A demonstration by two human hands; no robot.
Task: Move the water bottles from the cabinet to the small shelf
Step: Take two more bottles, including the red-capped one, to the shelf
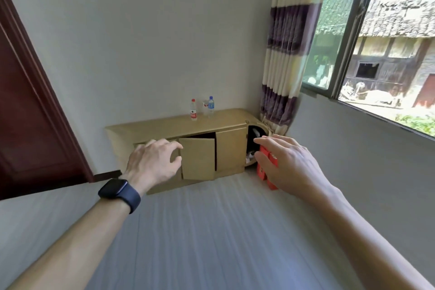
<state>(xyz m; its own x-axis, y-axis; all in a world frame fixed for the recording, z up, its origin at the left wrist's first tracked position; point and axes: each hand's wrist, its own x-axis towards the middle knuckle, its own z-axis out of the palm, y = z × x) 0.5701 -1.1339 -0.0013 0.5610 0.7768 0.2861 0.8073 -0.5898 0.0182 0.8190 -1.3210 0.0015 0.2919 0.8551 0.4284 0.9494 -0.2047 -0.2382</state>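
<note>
Pale wood makes up the low cabinet (188,129) against the wall, and on its top stand the water bottles, upright, long axes vertical: I count three, a red-capped bottle (193,109), a blue-capped bottle (211,106), and a clear bottle (205,108) between them, touching or nearly so, too blurred to be sure. They lie at about twelve o'clock from both hands, beyond and above them. The left hand (154,163) hangs loose with curled fingers before the cabinet doors, grasping nothing; one middle door (197,159) stands ajar. The right hand (286,162) is spread and empty, over two red boxes (268,167) on the floor at the cabinet's right end. Either hand is about equally far, I judge; the left sits slightly nearer the red-capped bottle. No small shelf is clearly visible.
</note>
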